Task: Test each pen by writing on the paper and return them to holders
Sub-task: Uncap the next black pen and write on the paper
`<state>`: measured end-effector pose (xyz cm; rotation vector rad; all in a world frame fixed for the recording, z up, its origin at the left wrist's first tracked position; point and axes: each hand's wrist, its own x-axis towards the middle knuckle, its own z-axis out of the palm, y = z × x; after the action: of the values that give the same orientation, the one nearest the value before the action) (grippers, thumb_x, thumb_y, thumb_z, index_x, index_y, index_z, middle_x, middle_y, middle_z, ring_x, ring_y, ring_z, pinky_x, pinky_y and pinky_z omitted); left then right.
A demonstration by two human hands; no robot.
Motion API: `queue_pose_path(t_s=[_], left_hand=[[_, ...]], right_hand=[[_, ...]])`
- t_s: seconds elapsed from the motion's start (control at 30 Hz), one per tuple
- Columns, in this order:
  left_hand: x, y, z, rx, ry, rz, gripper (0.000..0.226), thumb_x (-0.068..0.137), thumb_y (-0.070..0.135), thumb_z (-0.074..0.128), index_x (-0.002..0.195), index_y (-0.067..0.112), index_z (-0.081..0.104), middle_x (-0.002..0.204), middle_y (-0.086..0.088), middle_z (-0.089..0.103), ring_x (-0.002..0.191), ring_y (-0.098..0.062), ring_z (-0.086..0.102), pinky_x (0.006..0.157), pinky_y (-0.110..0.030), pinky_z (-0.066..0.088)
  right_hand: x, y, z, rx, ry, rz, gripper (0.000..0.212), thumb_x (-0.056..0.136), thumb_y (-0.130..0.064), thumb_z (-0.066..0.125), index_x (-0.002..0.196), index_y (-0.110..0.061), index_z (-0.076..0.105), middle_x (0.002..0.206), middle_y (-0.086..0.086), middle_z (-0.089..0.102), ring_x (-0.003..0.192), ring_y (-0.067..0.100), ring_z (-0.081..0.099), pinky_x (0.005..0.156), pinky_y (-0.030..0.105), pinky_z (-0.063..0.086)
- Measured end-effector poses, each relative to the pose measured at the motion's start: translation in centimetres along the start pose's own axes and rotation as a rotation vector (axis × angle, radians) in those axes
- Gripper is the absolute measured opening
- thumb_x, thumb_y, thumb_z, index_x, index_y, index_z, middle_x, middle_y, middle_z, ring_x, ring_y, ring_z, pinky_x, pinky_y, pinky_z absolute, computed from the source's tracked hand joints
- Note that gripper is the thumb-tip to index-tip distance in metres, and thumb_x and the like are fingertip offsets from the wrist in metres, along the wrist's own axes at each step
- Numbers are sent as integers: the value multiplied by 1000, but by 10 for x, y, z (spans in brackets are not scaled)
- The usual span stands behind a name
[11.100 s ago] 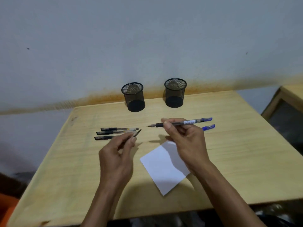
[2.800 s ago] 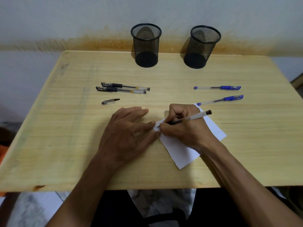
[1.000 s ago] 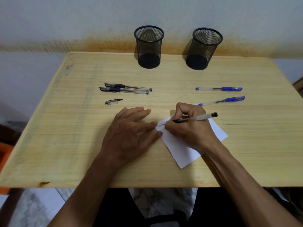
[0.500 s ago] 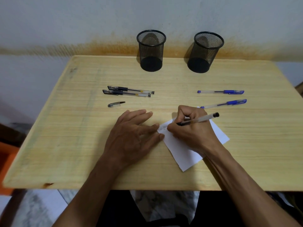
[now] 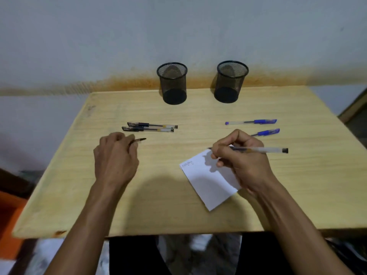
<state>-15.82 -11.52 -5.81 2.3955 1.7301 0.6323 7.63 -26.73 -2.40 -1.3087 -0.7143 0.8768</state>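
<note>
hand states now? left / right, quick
Left hand: closed on the pen cap.
Right hand: closed on the uncapped black pen, lifted above the paper.

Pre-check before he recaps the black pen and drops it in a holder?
1. Test mark on paper: ok, scribble near its top left corner.
2. Black pen held in right hand: ok.
3. Pen tip lifted off the paper: cannot tell.
4. Pen cap at left hand fingertips: ok; grip cannot tell.
5. Left holder and right holder upright: ok.
</note>
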Motion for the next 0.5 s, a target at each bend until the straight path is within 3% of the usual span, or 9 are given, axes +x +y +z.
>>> queue_pose_path(t_s=[0.17, 0.27, 0.37, 0.5], left_hand=[[-5, 1, 2, -56, 58, 24, 14, 93, 21, 66, 101, 14, 76, 107, -11, 69, 103, -38, 56, 84, -44, 44], [-14, 24, -4, -262, 47, 15, 14, 95, 29, 63, 98, 20, 73, 95, -1, 70, 92, -22, 62, 77, -32, 46], [-29, 61, -15, -598, -2, -31, 11, 97, 24, 61, 93, 30, 70, 80, 16, 69, 78, 1, 64, 62, -8, 42], [-46, 88, -17, -694, -55, 97, 17, 99, 19, 58, 101, 23, 74, 85, 15, 72, 83, 6, 65, 64, -6, 42]], right_hand=[[-16, 5, -11, -66, 18, 30, 19, 76, 15, 75, 79, -3, 70, 84, 6, 76, 86, 25, 74, 80, 42, 61], [-24, -3, -14, -99, 3, -3, 15, 78, 10, 78, 83, -1, 70, 87, 9, 78, 87, 29, 76, 74, 37, 63], [-28, -16, -12, -132, 14, -50, 13, 79, -2, 83, 87, -7, 74, 87, 6, 80, 83, 22, 77, 66, 28, 61], [-30, -29, -12, -223, 21, -114, 10, 78, -17, 86, 87, -18, 81, 84, -5, 80, 82, 11, 76, 68, 26, 61]])
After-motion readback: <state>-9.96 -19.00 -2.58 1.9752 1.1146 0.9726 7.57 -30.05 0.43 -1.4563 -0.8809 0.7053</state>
